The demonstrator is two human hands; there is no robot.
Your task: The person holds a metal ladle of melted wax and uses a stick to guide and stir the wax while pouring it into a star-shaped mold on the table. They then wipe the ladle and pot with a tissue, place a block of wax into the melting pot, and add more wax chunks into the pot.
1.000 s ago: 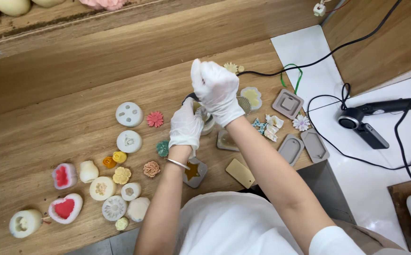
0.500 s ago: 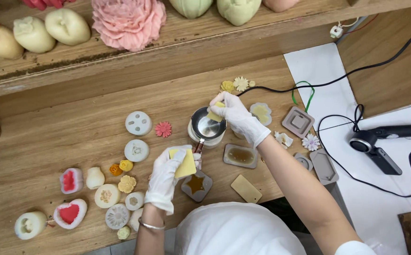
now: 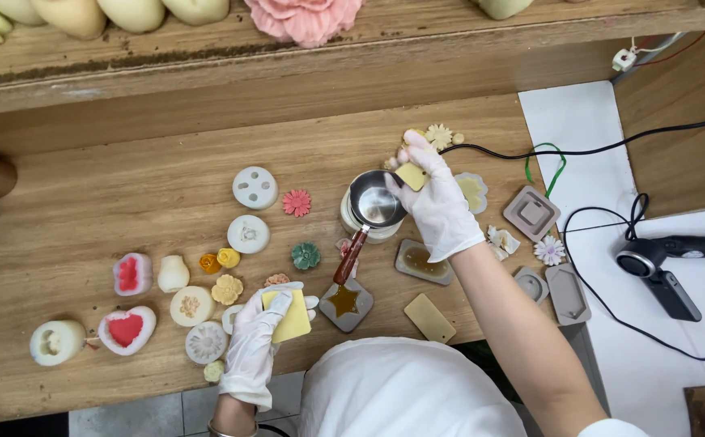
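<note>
Since half a second ago: right hand (image 3: pixel 437 202) has stayed at the small metal pot (image 3: pixel 375 204), pinching a small yellow wax piece (image 3: pixel 411 176) at the pot's far-right rim; left hand (image 3: pixel 259 340) has kept its larger yellow wax slab (image 3: pixel 289 316) low, near the table's (image 3: pixel 110 194) front edge.

Hands: both gloved white. Right: thumb and fingers closed on the small piece, other fingers curled. Left: fingers wrapped loosely round the slab, thumb across its top.

Landmark = pot. It sits on a pale cylindrical stand, bowl open upward. Wooden handle (image 3: pixel 350 257) runs from the pot toward the person, slightly left; this is its long axis. Handle end lies just above a grey mould with an amber star (image 3: pixel 344 303).

Relation: small piece is directly at the rim, so the right hand is the nearer one. Slab lies below-left of the pot, beyond the handle end, well apart from the bowl.

Right of pot: grey mould with amber fill (image 3: pixel 423 261). Below-right: loose yellow bar (image 3: pixel 429 317). Left: round white moulds and small wax flowers.
</note>
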